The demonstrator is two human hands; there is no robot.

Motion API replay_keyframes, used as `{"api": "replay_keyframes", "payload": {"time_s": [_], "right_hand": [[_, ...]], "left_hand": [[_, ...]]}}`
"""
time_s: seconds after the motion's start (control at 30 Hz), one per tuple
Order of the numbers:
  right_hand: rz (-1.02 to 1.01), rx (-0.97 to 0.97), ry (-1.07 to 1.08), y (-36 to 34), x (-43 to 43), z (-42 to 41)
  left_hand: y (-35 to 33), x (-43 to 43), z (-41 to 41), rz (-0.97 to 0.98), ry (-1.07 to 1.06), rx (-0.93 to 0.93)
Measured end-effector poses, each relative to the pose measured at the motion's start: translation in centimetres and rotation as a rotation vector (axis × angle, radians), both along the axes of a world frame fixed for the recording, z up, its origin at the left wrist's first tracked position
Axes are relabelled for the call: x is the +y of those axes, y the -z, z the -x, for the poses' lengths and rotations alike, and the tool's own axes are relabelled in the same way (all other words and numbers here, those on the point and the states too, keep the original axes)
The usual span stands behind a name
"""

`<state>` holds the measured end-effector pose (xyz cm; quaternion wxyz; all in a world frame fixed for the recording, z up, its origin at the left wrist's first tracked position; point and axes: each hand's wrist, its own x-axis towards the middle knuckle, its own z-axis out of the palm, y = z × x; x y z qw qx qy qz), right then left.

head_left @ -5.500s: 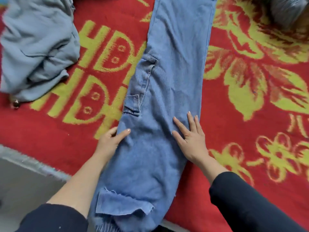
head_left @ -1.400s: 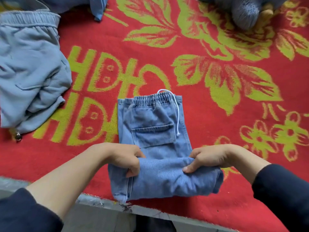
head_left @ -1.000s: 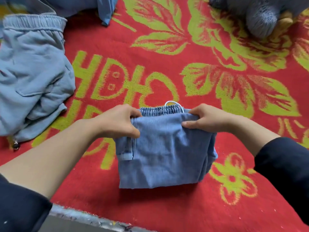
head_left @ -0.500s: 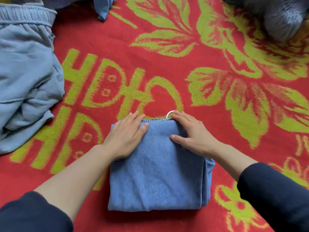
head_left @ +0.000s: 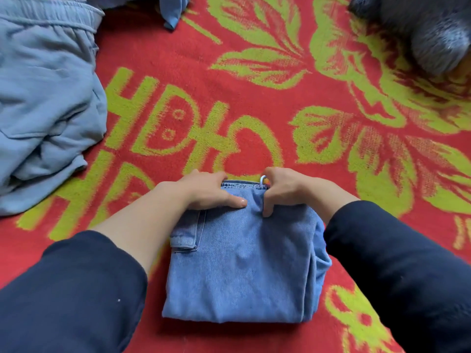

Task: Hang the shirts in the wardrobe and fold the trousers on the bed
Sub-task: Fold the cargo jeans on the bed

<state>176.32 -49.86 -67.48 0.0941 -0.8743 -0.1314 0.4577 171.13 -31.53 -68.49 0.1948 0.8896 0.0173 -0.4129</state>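
The blue denim trousers [head_left: 242, 271] lie folded into a thick square bundle on the red and yellow-green blanket [head_left: 229, 98] just in front of me. My left hand [head_left: 201, 192] grips the bundle's far left edge, thumb on top and fingers curled over the edge. My right hand [head_left: 285, 189] grips the far right edge the same way, next to the white drawstring loop [head_left: 263, 178] that pokes out at the waistband. Both forearms reach over the bundle's sides.
A crumpled pair of grey-blue trousers [head_left: 43, 98] lies at the left. A corner of another blue garment [head_left: 173, 8] shows at the top edge. A dark grey furry object [head_left: 428, 29] sits at the top right.
The long trousers were folded up into a square bundle. Half a second ago both hands lay flat on its far part; now their fingers curl over the far edge with thumbs on top.
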Motion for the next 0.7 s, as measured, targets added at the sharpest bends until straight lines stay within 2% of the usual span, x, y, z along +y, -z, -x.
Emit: {"api": "replay_keyframes", "payload": {"time_s": [0.07,0.27,0.37,0.53,0.7], "right_hand": [[0.010,-0.054,-0.056,-0.8,0.2,1.3],[-0.185,-0.322,-0.205,-5.7,-1.1,9.0],[-0.202,-0.367,-0.314,-9.1,-0.8,13.5],[-0.075,-0.563,-0.638,-15.9,4.3,21.4],[-0.190,-0.602,-0.814,-18.3,12.7,31.6]], "left_hand": [[-1.2,-0.2,1.5,-0.022,0.045,-0.022],[-6.4,0.9,9.9,0.006,0.198,-0.320],[-9.2,1.5,15.2,0.039,0.230,-0.463],[-12.7,4.9,26.0,0.033,0.046,-0.611],[-15.0,10.8,39.9,-0.083,-0.179,-0.685]]}}
